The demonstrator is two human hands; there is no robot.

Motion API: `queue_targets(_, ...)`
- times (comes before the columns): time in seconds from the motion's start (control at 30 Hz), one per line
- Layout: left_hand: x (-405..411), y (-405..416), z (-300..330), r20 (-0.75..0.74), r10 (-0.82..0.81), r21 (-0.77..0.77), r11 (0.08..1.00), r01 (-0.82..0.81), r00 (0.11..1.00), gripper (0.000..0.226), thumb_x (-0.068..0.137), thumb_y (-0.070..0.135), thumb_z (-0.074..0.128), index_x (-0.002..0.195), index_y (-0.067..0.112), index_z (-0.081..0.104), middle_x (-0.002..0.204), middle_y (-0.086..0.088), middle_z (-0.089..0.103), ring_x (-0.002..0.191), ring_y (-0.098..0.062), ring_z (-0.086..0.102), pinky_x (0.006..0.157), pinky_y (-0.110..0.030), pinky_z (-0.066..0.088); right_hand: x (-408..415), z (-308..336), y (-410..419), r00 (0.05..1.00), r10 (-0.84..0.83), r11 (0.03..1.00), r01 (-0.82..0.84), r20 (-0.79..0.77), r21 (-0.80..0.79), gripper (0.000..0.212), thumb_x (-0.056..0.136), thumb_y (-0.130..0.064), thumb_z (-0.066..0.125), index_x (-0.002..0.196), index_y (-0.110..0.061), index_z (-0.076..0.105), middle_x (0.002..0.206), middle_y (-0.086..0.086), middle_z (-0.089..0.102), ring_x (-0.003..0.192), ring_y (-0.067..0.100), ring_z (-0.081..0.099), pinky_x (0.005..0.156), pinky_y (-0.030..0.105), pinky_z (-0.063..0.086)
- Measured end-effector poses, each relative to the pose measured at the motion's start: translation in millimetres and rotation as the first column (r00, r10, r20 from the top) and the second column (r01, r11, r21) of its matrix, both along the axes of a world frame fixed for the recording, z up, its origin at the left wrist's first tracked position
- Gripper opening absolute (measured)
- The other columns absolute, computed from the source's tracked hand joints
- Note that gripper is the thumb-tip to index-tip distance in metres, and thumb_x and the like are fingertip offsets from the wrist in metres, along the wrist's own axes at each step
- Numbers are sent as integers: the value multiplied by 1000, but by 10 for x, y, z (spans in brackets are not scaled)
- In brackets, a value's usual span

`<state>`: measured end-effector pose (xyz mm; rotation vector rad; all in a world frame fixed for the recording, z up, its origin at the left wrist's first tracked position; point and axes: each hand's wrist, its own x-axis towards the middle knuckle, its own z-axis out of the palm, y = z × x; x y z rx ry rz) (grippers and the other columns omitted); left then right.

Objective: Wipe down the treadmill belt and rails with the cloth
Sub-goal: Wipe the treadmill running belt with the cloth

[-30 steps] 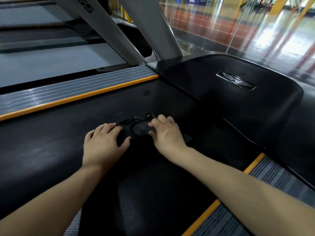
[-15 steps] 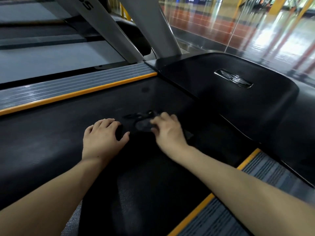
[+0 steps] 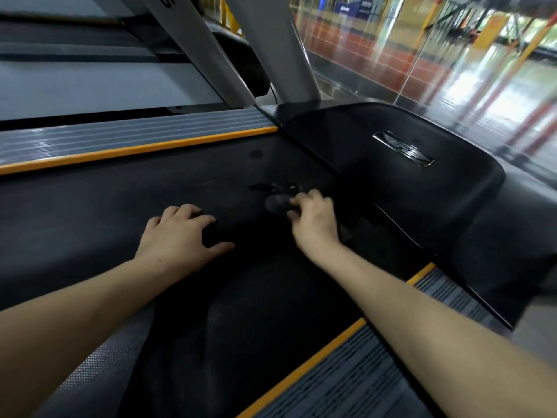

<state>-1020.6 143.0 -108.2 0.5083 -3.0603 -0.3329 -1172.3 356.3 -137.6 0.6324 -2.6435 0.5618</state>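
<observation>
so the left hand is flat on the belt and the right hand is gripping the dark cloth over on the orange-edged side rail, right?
Not quite. The head view shows the right hand gripping the dark cloth on the black belt itself, close to the motor cover, not on the orange-edged side rail. The rest holds: the left hand lies flat on the belt.

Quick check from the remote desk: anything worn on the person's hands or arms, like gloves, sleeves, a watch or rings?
Nothing worn is visible. The left hand and right hand are bare, without gloves, rings or a watch, and both forearms show no sleeves up to the frame edge.
</observation>
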Motion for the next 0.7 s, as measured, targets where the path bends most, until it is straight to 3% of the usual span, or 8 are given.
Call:
queue_targets(0.1,167,193,71,65,-14,-1,1000,14,998,92,69,93,48,146,43,44,149,9,37,139,-19,31,113,-45,30,418,-38,-83,961,274,961,-275,24,17,23,85,-19,70,107,-14,69,104,8,59,87,28,50,81,35,44)
queue_targets(0.17,214,295,90,136,-18,15,1000,16,991,97,67,94,49,149,43,39,153,7,33,141,-21,29,114,-45,31,214,26,24,951,309,948,-309,15,79,24,86,-18,69,110,-13,69,105,9,60,90,28,51,84,35,44)
queue_targets(0.33,186,353,134,249,-22,120,993,-8,968,101,71,88,57,155,40,30,160,7,25,147,-20,23,115,-46,34,-605,93,614,988,-145,985,148,-43,88,22,90,-14,63,111,-8,67,113,17,60,97,39,53,86,42,44)
queue_targets(0.43,166,332,154,301,-39,156,988,-9,953,107,67,87,62,157,41,26,161,8,21,148,-19,19,116,-46,34,-413,90,470,975,-223,975,222,23,25,23,91,-16,61,113,-10,67,117,15,58,101,38,51,87,43,46)
queue_targets(0.6,176,358,251,372,-49,131,991,0,927,112,67,82,69,158,40,20,163,5,16,150,-22,16,113,-47,33,470,-49,-78,993,116,993,-116,20,14,19,84,-17,69,102,-12,71,101,12,61,85,33,51,79,38,43)
queue_targets(0.7,171,391,277,399,-47,122,993,-2,916,113,69,81,69,159,38,17,164,4,14,151,-23,15,113,-50,34,401,23,2,960,279,959,-280,26,40,23,87,-19,69,108,-12,70,104,8,60,90,27,49,85,35,43)
